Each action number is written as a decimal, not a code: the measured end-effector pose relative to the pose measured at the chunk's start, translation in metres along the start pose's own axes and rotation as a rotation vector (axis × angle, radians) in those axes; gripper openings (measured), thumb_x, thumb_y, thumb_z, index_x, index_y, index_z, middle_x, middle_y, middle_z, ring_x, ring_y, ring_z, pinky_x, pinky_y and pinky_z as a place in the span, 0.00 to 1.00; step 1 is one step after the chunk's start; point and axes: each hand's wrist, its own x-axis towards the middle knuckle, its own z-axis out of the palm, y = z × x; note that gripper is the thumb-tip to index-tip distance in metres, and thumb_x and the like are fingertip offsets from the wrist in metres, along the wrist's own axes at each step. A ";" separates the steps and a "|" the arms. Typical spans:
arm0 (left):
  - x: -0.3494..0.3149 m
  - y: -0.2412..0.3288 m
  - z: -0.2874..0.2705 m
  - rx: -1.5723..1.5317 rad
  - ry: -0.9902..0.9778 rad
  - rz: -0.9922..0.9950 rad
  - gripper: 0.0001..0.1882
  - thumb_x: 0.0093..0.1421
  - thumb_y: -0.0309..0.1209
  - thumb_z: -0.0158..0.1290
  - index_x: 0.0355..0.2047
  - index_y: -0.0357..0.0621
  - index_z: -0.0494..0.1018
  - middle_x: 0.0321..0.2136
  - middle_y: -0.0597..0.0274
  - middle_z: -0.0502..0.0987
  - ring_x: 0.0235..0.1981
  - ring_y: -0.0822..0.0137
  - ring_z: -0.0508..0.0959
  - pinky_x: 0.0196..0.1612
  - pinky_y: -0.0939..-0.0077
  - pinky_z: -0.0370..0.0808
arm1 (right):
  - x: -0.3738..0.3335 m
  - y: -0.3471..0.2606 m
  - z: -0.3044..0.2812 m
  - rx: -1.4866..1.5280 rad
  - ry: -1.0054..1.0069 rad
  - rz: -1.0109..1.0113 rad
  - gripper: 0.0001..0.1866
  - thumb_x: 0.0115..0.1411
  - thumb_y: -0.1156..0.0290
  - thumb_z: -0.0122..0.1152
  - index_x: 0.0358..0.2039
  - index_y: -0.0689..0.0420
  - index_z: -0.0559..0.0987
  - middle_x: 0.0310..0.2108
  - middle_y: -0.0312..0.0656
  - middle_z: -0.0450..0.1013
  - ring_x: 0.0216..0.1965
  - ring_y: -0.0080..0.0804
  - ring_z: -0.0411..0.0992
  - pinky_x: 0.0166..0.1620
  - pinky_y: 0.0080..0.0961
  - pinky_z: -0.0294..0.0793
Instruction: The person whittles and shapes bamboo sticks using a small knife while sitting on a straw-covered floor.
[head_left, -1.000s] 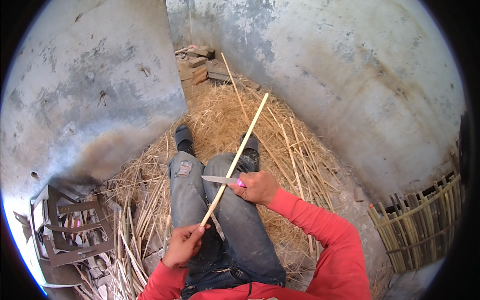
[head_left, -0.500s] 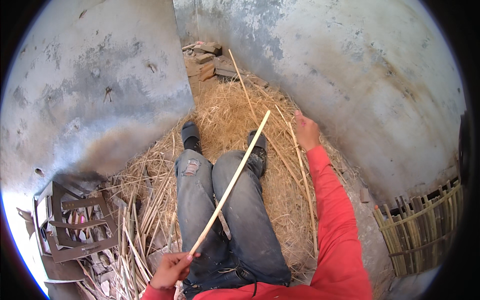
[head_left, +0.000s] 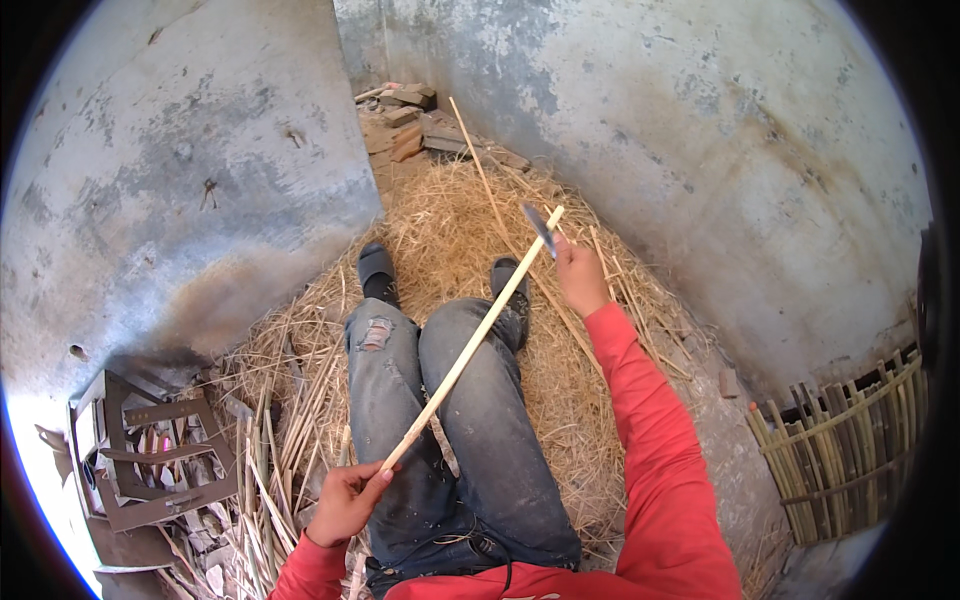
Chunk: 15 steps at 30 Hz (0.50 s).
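A long pale bamboo strip (head_left: 470,347) slants across my thighs, running up and away to the right. Its near end is pinched in my left hand (head_left: 347,500), low by my left hip. My right hand (head_left: 582,272) is closed round a knife (head_left: 541,230), whose handle is hidden in the fist. The dark blade crosses the strip close to its far end; whether the edge bites into it I cannot tell. My legs in worn jeans (head_left: 470,420) stretch out beneath the strip.
Pale shavings (head_left: 440,210) heap around my feet. Split strips (head_left: 290,430) pile at my left beside a broken dark frame (head_left: 165,450). Bricks (head_left: 410,115) lie in the far corner, a slatted bamboo panel (head_left: 845,450) leans at right, and stained walls (head_left: 690,150) rise on both sides.
My right hand has swung left to the strip's far end, and the knife blade now shows. My left hand has risen slightly, and the strip's far tip has shifted right and up.
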 end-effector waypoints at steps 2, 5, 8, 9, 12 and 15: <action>-0.001 0.006 0.002 0.023 0.012 0.003 0.14 0.72 0.30 0.55 0.48 0.31 0.81 0.18 0.79 0.64 0.18 0.85 0.59 0.21 0.82 0.54 | -0.022 -0.014 0.013 0.014 -0.099 0.011 0.28 0.75 0.54 0.47 0.29 0.65 0.80 0.21 0.58 0.73 0.24 0.59 0.74 0.30 0.47 0.70; -0.001 0.004 0.003 0.005 0.009 -0.004 0.14 0.72 0.30 0.54 0.48 0.31 0.81 0.17 0.79 0.65 0.17 0.85 0.59 0.21 0.82 0.53 | -0.074 -0.051 0.020 0.084 -0.247 -0.055 0.28 0.75 0.54 0.48 0.27 0.64 0.81 0.22 0.61 0.74 0.25 0.62 0.75 0.31 0.50 0.71; 0.000 0.002 0.003 -0.043 -0.027 -0.036 0.14 0.73 0.31 0.53 0.49 0.33 0.81 0.16 0.78 0.65 0.15 0.84 0.60 0.19 0.82 0.52 | -0.120 -0.077 0.027 0.160 -0.282 -0.130 0.24 0.74 0.56 0.50 0.29 0.61 0.83 0.22 0.60 0.75 0.26 0.62 0.76 0.29 0.51 0.74; 0.000 0.006 0.007 -0.095 -0.036 -0.064 0.14 0.73 0.31 0.52 0.49 0.33 0.81 0.16 0.78 0.64 0.14 0.84 0.60 0.19 0.82 0.52 | -0.128 -0.079 0.026 0.107 -0.300 -0.128 0.23 0.74 0.56 0.51 0.31 0.60 0.84 0.22 0.59 0.75 0.25 0.62 0.76 0.28 0.51 0.75; 0.010 0.022 0.026 -0.218 -0.077 -0.122 0.15 0.74 0.33 0.51 0.50 0.34 0.80 0.15 0.78 0.63 0.13 0.84 0.59 0.18 0.82 0.51 | -0.143 -0.078 0.020 0.098 -0.317 -0.166 0.22 0.73 0.56 0.51 0.33 0.59 0.85 0.21 0.57 0.75 0.23 0.61 0.76 0.27 0.52 0.74; 0.031 0.025 0.035 -0.266 -0.128 -0.125 0.16 0.75 0.34 0.50 0.52 0.34 0.79 0.15 0.79 0.62 0.14 0.84 0.58 0.18 0.82 0.52 | -0.151 -0.084 0.010 0.062 -0.434 -0.192 0.22 0.74 0.56 0.51 0.32 0.58 0.85 0.20 0.57 0.75 0.23 0.61 0.76 0.26 0.51 0.74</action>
